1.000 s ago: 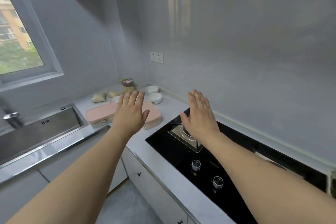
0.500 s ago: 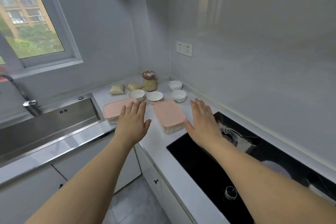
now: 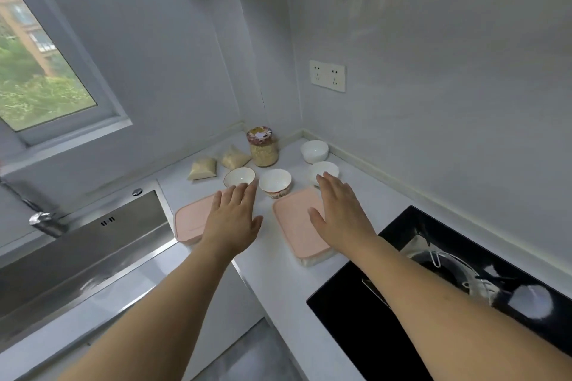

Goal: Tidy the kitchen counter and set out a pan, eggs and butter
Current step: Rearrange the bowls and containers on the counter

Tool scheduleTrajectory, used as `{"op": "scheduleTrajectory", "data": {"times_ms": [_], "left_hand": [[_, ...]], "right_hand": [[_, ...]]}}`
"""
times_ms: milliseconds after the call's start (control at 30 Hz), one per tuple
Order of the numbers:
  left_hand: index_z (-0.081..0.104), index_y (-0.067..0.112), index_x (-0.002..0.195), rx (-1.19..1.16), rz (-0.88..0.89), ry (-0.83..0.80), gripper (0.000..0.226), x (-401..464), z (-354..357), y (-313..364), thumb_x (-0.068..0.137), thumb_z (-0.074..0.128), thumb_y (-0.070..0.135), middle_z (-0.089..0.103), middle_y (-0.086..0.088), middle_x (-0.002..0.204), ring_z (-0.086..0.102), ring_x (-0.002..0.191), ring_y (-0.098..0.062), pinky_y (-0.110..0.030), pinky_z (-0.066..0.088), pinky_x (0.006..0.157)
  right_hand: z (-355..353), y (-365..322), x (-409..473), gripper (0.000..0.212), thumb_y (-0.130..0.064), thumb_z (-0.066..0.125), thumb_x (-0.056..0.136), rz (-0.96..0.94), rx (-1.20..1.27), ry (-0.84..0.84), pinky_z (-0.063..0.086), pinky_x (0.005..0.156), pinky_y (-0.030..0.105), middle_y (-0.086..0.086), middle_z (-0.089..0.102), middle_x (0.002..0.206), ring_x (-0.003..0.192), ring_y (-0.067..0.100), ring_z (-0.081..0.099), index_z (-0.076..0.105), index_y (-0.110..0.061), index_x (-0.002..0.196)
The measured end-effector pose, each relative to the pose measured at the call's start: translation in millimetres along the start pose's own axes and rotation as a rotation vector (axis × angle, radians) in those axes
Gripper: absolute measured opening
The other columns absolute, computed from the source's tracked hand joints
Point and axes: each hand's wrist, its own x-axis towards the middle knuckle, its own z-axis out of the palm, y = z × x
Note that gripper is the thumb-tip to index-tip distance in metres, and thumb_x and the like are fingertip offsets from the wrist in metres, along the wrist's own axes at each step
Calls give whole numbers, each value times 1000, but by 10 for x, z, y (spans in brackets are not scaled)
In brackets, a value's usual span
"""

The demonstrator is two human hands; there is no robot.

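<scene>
Two pink-lidded containers lie on the white counter (image 3: 278,266): the left container (image 3: 192,221) by the sink, the right container (image 3: 297,223) beside the hob. My left hand (image 3: 233,219) hovers flat over the left container's right end, fingers spread, holding nothing. My right hand (image 3: 339,215) is spread over the right container's far right part, empty too. Several white bowls stand behind them, among them a gold-rimmed bowl (image 3: 239,178), a patterned bowl (image 3: 275,183) and a corner bowl (image 3: 314,151). No pan, eggs or butter are in view.
A glass jar of grain (image 3: 263,147) and two small filled bags (image 3: 202,168) sit in the corner. The steel sink (image 3: 80,244) with its tap (image 3: 46,221) lies left. The black gas hob (image 3: 433,281) is at right. A wall socket (image 3: 327,76) hangs above.
My view has swung left and closer to the corner, from the hob towards the containers. Both hands have moved forward over the pink lids, still open.
</scene>
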Motion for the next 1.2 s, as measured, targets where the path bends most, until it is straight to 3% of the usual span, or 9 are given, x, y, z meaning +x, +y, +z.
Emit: {"op": "scheduleTrajectory", "data": {"times_ms": [267, 567, 667, 900, 1200], "left_hand": [[17, 17, 153, 68, 174, -78, 69, 549, 263, -113, 96, 44, 44, 20, -4, 159, 16, 146, -25, -44, 10, 119], [21, 18, 151, 41, 185, -185, 70, 1454, 758, -843, 92, 50, 43, 21, -4, 156, 19, 143, -26, -41, 17, 116], [23, 19, 149, -5, 161, -212, 67, 1744, 920, -1203, 92, 50, 42, 22, -2, 155, 20, 142, -25, -39, 22, 115], [19, 18, 150, -199, -77, -373, 74, 2352, 1287, -1901, 90, 55, 44, 18, -6, 156, 23, 141, -29, -44, 34, 109], [13, 23, 151, -300, -75, -510, 101, 2807, 1747, -1984, 74, 67, 60, 10, -4, 157, 12, 143, -30, -52, 35, 108]], "right_hand": [[363, 220, 414, 67, -36, 42, 98, 107, -31, -57, 6, 121, 40, 8, 11, 160, 148, 21, 8, 12, -10, 152], [794, 94, 1206, 68, -35, 44, 97, 200, -43, -120, 6, 121, 38, 6, 11, 160, 147, 19, 8, 12, -12, 152], [953, 30, 1517, 70, -36, 44, 97, 254, -73, -191, 7, 120, 37, 5, 8, 161, 148, 20, 7, 9, -13, 153], [1368, -100, 2182, 83, -46, 50, 93, 365, -78, -318, 10, 120, 40, 6, 0, 161, 148, 25, 6, 2, -15, 154], [1746, -121, 2744, 100, -52, 61, 82, 479, -137, -510, 9, 119, 44, 4, -9, 160, 147, 29, 2, -2, -22, 153]]}}
